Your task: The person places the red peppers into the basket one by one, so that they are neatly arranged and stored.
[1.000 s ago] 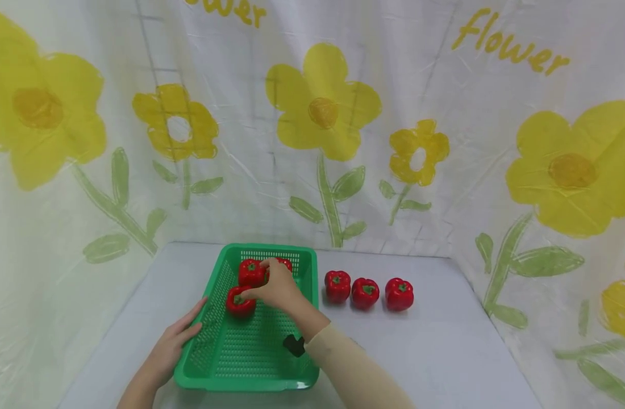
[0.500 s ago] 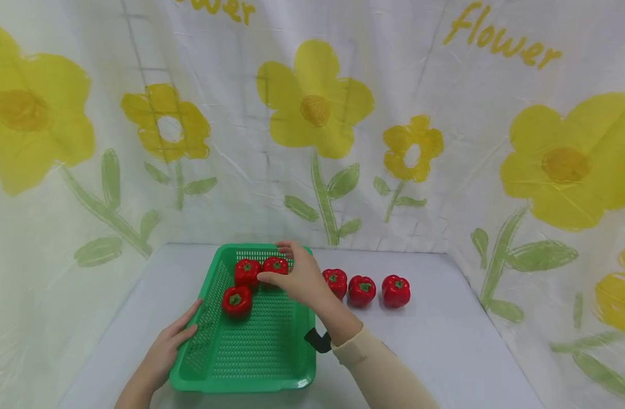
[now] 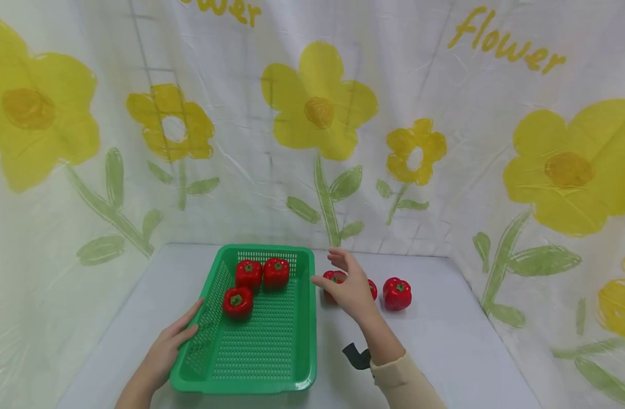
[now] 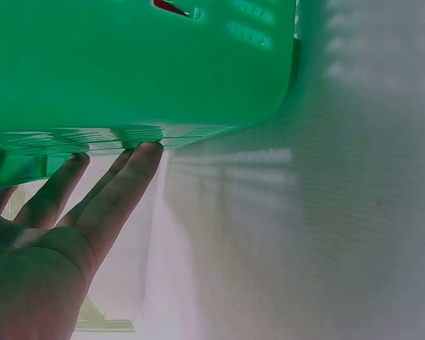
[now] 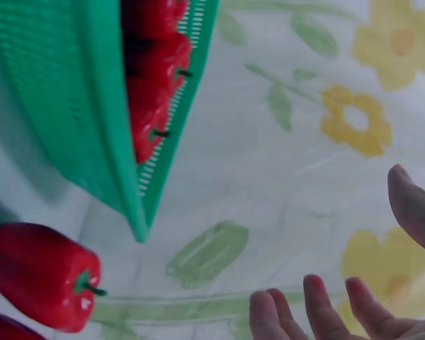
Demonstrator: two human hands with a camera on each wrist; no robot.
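A green plastic basket (image 3: 261, 386) holds three red bell peppers: one at back left (image 3: 248, 275), one at back right (image 3: 276, 274) and one nearer the front (image 3: 237, 303). My left hand (image 3: 164, 346) rests along the basket's left side; in the left wrist view its straight fingertips (image 4: 150, 150) touch the wall. My right hand (image 3: 350, 287) is spread, with nothing in it, over the peppers right of the basket. It partly covers a left pepper (image 3: 330, 295) and a middle pepper (image 3: 373, 289). A third pepper (image 3: 397, 293) stands fully visible to the right.
The basket stands on a white table (image 3: 435, 341). Behind it hangs a white curtain (image 3: 241, 187) printed with yellow flowers. A black strap piece (image 3: 357, 357) shows by the right wrist.
My right hand has let go of the back right pepper in the basket and moved right, out over the peppers on the table. My left hand stays at the basket's side.
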